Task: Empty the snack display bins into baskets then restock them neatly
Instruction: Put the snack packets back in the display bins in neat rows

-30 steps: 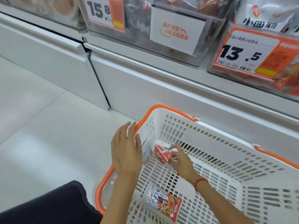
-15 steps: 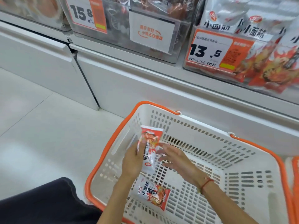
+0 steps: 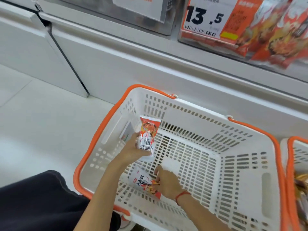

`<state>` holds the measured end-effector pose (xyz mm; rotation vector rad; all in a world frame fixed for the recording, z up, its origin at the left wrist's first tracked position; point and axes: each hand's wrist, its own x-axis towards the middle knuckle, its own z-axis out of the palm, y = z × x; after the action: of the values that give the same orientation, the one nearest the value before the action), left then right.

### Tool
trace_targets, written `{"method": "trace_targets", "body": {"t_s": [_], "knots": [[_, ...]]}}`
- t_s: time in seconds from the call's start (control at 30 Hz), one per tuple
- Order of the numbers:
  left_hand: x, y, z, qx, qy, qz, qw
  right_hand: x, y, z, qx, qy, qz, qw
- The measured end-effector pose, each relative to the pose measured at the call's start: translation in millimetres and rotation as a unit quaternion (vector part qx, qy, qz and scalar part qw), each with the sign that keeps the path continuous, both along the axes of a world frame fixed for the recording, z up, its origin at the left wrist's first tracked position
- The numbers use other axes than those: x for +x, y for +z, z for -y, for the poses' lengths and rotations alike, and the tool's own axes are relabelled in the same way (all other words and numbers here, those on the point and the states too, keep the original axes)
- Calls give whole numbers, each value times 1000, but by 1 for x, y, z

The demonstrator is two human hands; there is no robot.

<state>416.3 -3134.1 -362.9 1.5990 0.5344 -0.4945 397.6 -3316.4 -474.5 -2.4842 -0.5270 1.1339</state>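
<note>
On the pale floor (image 3: 33,124) in front of a white display cabinet (image 3: 126,64) sits a white plastic basket (image 3: 246,157) with an orange rim, its slotted walls and bottom mostly bare. Inside it, near the left wall, the left hand (image 3: 131,150) holds a red-and-white snack packet (image 3: 147,137) upright above the basket bottom, fingers and thumb wrapped around its lower half. Below it, the right hand (image 3: 166,184) reaches down to a second snack packet (image 3: 141,180) that lies flat on the basket bottom near the front wall; its fingers are curled and pinch the packet's right edge. A red cord bracelet (image 3: 182,195) circles the right wrist. A small white card (image 3: 127,132) leans against the basket's left inner wall, just behind the raised packet. Above, a clear display bin (image 3: 250,30) on the cabinet holds more red-and-white packets behind an orange price tag (image 3: 211,19) reading 13.5. At the right edge, part of a second basket (image 3: 298,164) stands just beside the first, with something in it that is too cut off to make out.
</note>
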Motion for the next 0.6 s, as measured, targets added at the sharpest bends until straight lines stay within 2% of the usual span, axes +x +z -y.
{"method": "trace_targets", "body": {"t_s": [0.1, 0.17, 0.27, 0.33, 0.5, 0.6], "knots": [[2, -3, -7, 59, -38, -36, 997, 19, 5, 10, 17, 16, -104, 994], [3, -6, -14, 96, -3, -42, 995, 40, 21, 30, 52, -20, -154, 986], [1, -4, -19, 118, 50, -35, 991, 67, 68, 70, 130, -170, -136, 967], [0, 2, -17, 117, 59, 0, 991, 79, 103, 91, 180, -254, -108, 944], [1, 13, -7, -33, 146, 9, 989, 89, 173, 84, 308, -257, -62, 914], [3, 21, 4, -142, 129, 15, 981, 90, 188, 56, 339, -205, -93, 913]]}}
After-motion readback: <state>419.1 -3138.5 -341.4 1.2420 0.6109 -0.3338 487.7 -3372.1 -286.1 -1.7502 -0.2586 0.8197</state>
